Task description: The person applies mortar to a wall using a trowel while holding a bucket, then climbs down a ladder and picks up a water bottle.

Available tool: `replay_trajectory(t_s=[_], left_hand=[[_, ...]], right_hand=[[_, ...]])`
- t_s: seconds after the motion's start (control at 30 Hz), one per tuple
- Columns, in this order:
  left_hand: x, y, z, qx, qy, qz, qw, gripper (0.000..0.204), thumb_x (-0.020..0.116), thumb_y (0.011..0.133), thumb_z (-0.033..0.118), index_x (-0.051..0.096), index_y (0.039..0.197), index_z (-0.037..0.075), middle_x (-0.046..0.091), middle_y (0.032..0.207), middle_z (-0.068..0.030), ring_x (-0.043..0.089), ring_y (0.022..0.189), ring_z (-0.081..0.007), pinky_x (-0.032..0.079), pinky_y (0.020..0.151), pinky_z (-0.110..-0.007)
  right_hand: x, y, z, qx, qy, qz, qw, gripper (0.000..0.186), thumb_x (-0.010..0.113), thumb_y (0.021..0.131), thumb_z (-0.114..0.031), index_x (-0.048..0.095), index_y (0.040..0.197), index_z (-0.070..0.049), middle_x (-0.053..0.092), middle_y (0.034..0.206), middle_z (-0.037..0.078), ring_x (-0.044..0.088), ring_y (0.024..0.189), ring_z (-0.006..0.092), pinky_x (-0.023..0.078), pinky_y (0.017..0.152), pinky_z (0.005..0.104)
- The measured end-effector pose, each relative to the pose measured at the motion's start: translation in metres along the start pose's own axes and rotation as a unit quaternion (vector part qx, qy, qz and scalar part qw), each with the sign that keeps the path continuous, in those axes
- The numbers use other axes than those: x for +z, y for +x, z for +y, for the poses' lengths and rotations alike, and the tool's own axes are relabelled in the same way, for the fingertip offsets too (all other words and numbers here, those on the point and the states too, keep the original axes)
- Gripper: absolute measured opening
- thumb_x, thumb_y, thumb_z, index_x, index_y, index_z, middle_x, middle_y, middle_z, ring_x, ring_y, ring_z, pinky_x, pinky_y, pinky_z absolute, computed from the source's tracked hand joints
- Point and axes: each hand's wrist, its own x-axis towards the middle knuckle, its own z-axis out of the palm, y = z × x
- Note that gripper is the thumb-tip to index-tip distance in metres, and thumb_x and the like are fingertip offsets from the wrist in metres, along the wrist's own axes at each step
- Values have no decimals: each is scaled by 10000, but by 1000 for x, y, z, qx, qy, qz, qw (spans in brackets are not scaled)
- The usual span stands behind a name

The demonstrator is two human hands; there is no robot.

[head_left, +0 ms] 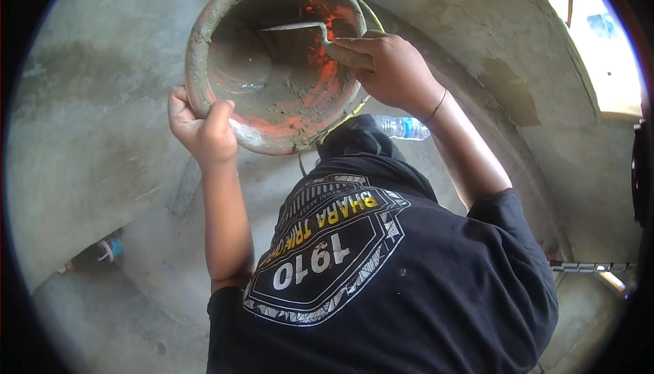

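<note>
An orange bucket (245,135), its rim and walls caked with grey mortar, is tilted with its mouth toward me. My left hand (206,127) grips the rim at the lower left, thumb over the edge. In my right hand (398,67) is a trowel (293,27), held by its mortar-coated handle, with the index finger stretched along it. The thin blade reaches inside the bucket. Wet mortar (238,67) lies in the bottom, and orange plastic shows through where the right wall is scraped. A yellowish bail handle (370,13) hangs along the bucket's right side.
A clear plastic bottle (403,127) lies under my right forearm. Grey plastered walls (88,122) surround me, with a bright opening (599,47) at the upper right. A small blue-and-white container (109,249) sits in a gap at the lower left.
</note>
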Motion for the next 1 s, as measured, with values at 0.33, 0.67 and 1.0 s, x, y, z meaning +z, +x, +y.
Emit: replay_trajectory(t_s=[0.33, 0.67, 1.0], left_hand=[[-2, -34, -42, 32, -3, 140, 990, 286, 531, 591, -108, 444, 828, 26, 571, 867, -100, 537, 779, -131, 448, 812, -270], [-18, -39, -48, -41, -58, 256, 964, 381, 519, 596, -86, 513, 964, 13, 589, 991, -129, 589, 939, -244, 486, 907, -397], [-20, -16, -46, -53, -11, 218, 974, 377, 538, 594, -80, 517, 958, 13, 589, 974, -116, 582, 921, -227, 483, 882, -357]], right_hand=[[70, 0, 31, -201, 199, -201, 938, 649, 676, 792, -78, 476, 1409, -90, 572, 1321, 169, 582, 1147, 366, 482, 978, 420], [38, 37, 57, -156, 94, 122, 976, 353, 691, 739, -113, 692, 1087, -55, 705, 1036, 133, 634, 970, 305, 477, 899, 419], [120, -111, 287, 291, 103, -591, 745, 925, 832, 682, -297, 397, 1465, -66, 429, 1476, 205, 424, 1354, 325, 338, 1126, 411]])
